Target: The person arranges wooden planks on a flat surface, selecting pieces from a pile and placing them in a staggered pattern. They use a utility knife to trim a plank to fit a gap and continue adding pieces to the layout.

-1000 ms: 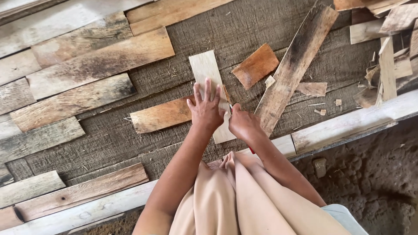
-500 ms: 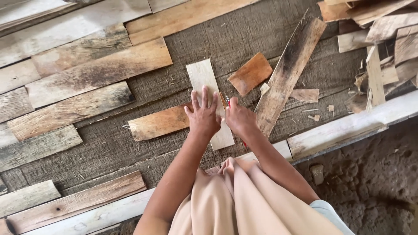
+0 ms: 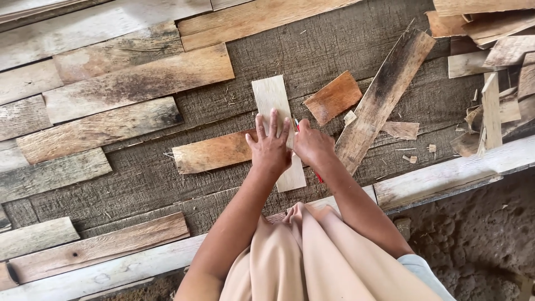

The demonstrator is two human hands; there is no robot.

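My left hand (image 3: 270,146) lies flat, fingers spread, on a pale narrow wood strip (image 3: 271,96) that crosses over a brown plank (image 3: 212,152). My right hand (image 3: 313,146) is closed around a red pen-like tool (image 3: 318,177). Its tip sits against the right edge of the pale strip, beside my left fingers. Both hands rest on a large rough grey board (image 3: 312,50).
Weathered planks (image 3: 139,75) line the grey board at left. A long dark-stained plank (image 3: 379,97) leans diagonally right of my hands, with a small orange-brown piece (image 3: 333,97) beside it. Scrap offcuts (image 3: 490,106) pile at right. White boards (image 3: 446,175) edge the dirt ground (image 3: 473,234).
My right hand has slid the red tool upward along the pale strip's right edge. My left hand stays pressed on the strip. The camera shifted slightly.
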